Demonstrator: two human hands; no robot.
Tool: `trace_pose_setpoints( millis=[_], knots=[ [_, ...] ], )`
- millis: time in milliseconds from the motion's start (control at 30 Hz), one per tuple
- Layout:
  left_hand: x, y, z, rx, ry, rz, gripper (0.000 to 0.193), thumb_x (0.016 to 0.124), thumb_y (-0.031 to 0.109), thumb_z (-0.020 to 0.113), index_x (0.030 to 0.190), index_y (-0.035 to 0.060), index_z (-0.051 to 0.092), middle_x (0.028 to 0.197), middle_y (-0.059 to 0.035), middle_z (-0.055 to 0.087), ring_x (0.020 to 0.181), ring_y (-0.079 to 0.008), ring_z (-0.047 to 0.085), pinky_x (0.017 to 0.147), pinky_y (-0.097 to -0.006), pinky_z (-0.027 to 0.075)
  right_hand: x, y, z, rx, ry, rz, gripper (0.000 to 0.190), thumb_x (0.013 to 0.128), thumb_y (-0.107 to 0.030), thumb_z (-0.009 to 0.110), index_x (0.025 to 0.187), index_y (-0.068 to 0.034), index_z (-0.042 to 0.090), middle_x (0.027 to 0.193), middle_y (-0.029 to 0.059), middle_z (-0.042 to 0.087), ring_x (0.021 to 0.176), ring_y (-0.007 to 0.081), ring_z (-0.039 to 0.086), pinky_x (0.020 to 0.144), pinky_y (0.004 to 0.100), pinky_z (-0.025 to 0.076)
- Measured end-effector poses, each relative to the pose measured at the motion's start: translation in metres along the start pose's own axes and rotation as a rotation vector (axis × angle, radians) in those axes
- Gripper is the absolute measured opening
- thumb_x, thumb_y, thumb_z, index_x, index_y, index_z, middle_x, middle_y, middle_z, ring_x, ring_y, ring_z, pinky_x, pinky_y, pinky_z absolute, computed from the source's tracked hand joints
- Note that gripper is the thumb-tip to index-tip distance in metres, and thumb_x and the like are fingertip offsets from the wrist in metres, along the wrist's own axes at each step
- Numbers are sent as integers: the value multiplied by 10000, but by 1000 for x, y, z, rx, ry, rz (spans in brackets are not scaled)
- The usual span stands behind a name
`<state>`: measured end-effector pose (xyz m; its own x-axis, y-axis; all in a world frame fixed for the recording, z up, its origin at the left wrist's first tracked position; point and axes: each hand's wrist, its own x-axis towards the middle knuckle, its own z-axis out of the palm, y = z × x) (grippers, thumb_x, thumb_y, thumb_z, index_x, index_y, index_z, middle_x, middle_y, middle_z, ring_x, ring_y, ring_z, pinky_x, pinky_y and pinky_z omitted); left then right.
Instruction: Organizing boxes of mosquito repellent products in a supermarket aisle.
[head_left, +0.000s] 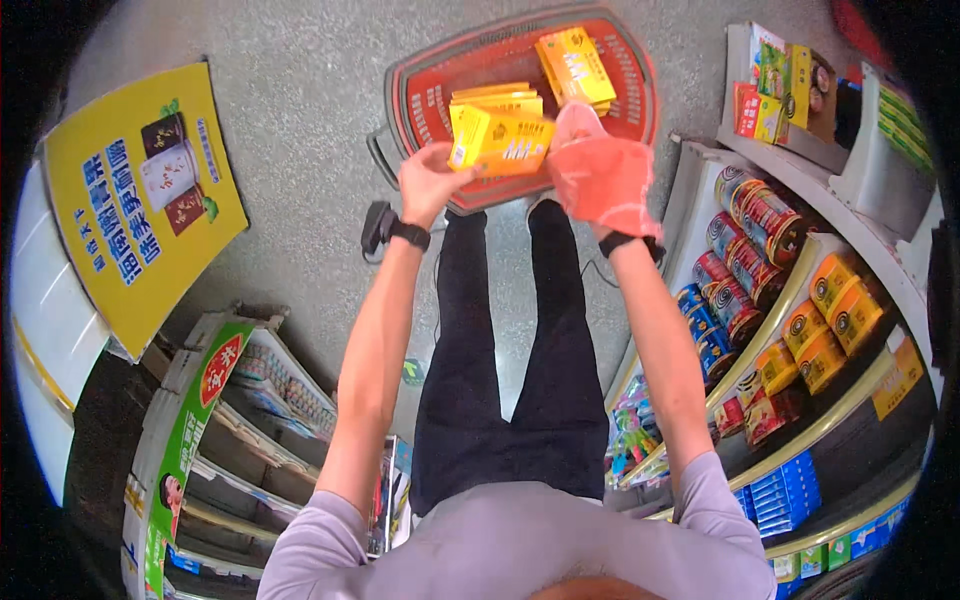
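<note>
A yellow box (504, 141) with printed writing is tilted above the near side of a red plastic shopping basket (517, 196). My left hand (431, 176) grips its left end between thumb and fingers. Over my right hand (602, 230) lies a pink-red cloth (607, 176), which hides the fingers. The cloth's edge meets the right end of the box, or comes very close to it. Inside the basket, a row of similar yellow boxes (495, 97) stands behind the held one. Another stack of yellow boxes (576, 64) leans at the far right.
Shelves with red canisters (739, 259), orange packs (814, 330) and blue boxes (784, 491) curve along my right. To my left are a yellow advertising board (142, 202) and a green-edged shelf rack (191, 427). The basket's dark handle (379, 157) sticks out leftward above the grey floor (300, 112).
</note>
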<state>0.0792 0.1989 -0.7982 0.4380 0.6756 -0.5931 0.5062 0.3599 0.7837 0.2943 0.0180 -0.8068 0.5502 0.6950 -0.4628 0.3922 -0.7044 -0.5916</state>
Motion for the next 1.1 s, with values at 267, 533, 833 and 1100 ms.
trace_pose_setpoints(
  millis=[267,533,833,1100],
  knots=[
    [-122,139,-69,-204,18,111,450,673,49,868,1061,-41,657,996,-90,718,890,-165,682,832,-317,555,-138,-84,-117,1702,98,74,452,975,-272,548,1387,-118,443,1395,95,499,1311,265,450,1090,428,398],
    [-300,395,-97,-671,-89,418,594,771,-78,722,1310,-21,480,1295,-115,557,1210,-226,549,1001,-368,493,-280,-205,-286,1566,400,-127,408,967,-223,553,1344,-86,479,1289,87,529,1208,227,486,1012,381,431],
    [-304,474,-70,-276,-154,748,576,721,-121,743,1255,-28,547,1199,-87,581,1129,-185,552,975,-378,513,-318,-305,-355,1965,215,-229,357,962,-168,554,1293,-41,518,1152,73,553,1079,188,513,927,341,446],
    [-319,464,-73,-225,-200,907,568,679,-97,782,1201,-4,580,1249,-94,521,1207,-218,523,996,-411,516,-336,-306,-377,2190,371,-224,313,957,-119,554,1248,-2,553,1031,60,574,964,153,537,851,305,460]
  ],
)
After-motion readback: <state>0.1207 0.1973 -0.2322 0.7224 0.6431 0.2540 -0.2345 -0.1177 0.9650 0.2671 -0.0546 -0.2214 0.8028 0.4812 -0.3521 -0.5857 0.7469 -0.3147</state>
